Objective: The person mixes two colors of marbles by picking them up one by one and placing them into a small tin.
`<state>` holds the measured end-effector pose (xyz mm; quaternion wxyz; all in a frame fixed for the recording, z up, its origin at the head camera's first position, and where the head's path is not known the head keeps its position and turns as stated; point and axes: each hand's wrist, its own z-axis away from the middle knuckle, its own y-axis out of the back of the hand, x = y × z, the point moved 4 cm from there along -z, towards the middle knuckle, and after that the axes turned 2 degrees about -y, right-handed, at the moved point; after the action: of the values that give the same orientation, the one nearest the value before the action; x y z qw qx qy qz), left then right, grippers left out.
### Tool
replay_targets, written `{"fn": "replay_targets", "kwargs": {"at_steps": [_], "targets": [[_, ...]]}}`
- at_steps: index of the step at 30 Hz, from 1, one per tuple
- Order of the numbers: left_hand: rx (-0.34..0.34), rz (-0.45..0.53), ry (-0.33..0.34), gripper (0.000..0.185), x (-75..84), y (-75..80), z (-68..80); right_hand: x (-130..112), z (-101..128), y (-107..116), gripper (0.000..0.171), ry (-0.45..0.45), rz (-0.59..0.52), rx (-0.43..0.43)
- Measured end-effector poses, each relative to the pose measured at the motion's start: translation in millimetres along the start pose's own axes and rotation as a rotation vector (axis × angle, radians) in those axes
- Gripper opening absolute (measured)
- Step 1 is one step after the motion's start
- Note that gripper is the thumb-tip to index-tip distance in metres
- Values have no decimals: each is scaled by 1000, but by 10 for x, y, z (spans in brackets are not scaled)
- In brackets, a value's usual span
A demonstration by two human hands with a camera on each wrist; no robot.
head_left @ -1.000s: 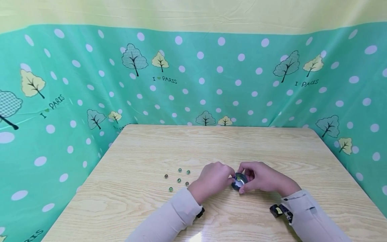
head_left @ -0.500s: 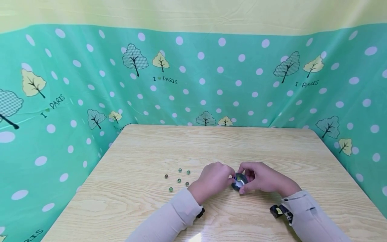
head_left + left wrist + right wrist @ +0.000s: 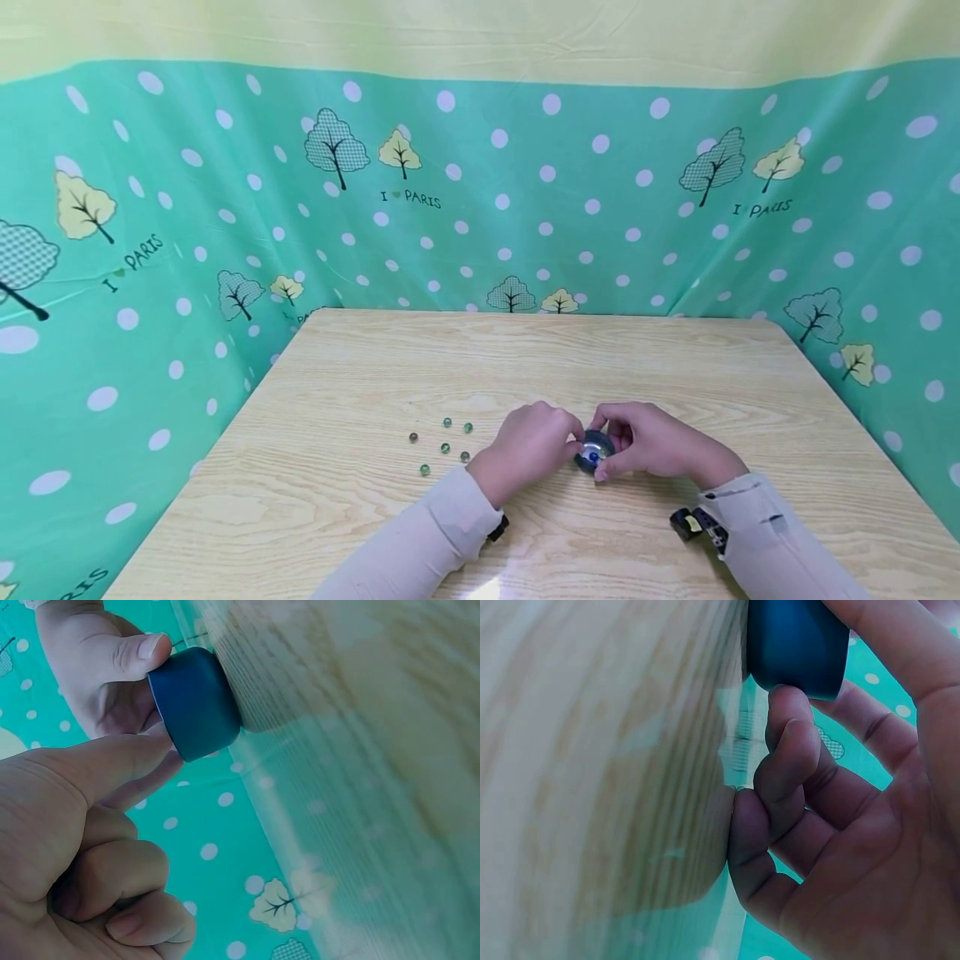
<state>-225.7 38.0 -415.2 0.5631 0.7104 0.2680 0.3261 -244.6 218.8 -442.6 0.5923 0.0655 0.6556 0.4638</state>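
Both hands are meeting on a small blue cup (image 3: 594, 454) — the right hand (image 3: 651, 442) gripping it, the left hand (image 3: 528, 446) curled, thumb touching it — with marbles (image 3: 445, 447) lying at nine o'clock.

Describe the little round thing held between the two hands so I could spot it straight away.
On the pale wooden table, near its front edge, the left hand and right hand meet. Between their fingertips sits a small dark blue round cap with a shiny inside, far wider than the tiny green glass marbles scattered to its left.
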Motion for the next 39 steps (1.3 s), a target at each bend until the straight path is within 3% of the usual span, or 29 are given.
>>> {"fn": "replay_targets", "kwargs": {"at_steps": [10,15,22,39], "targets": [[6,-31,1,18,-57,60,14,-10,-5,-2,45,17,-3,0],[-25,-78,41,23,-254,134,89,-14,-12,5,47,9,15,3],[-16,-79,104,22,-544,223,252,-8,-7,13,48,-11,21,8],[24,58,175,15,-955,382,553,-1,16,18,48,-3,15,8]]}}
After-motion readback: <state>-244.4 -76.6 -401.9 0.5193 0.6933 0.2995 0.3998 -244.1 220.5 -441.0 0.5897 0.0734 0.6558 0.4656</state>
